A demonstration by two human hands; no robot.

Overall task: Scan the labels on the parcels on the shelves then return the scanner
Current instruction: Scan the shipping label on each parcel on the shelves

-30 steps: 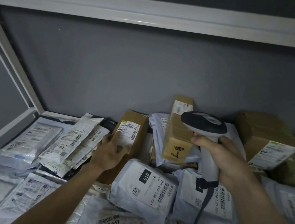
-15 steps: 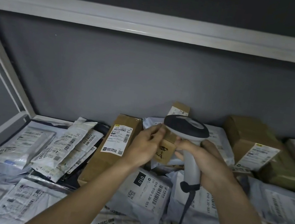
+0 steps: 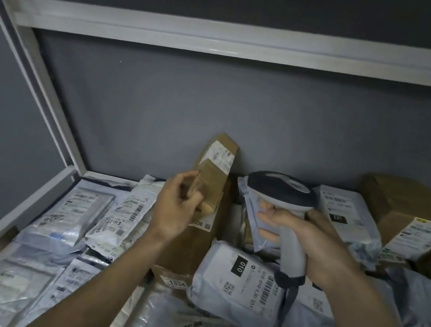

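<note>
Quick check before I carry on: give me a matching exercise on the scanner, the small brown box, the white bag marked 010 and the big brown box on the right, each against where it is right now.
Things:
1. scanner
2. small brown box
3. white bag marked 010
4. big brown box

Places:
A. lying flat in the pile, below the scanner
B. gripped by the left hand, stood on end
C. far right, at the back wall
D. held by its handle in the right hand

Pairs: 1-D, 2-B, 3-A, 4-C
</note>
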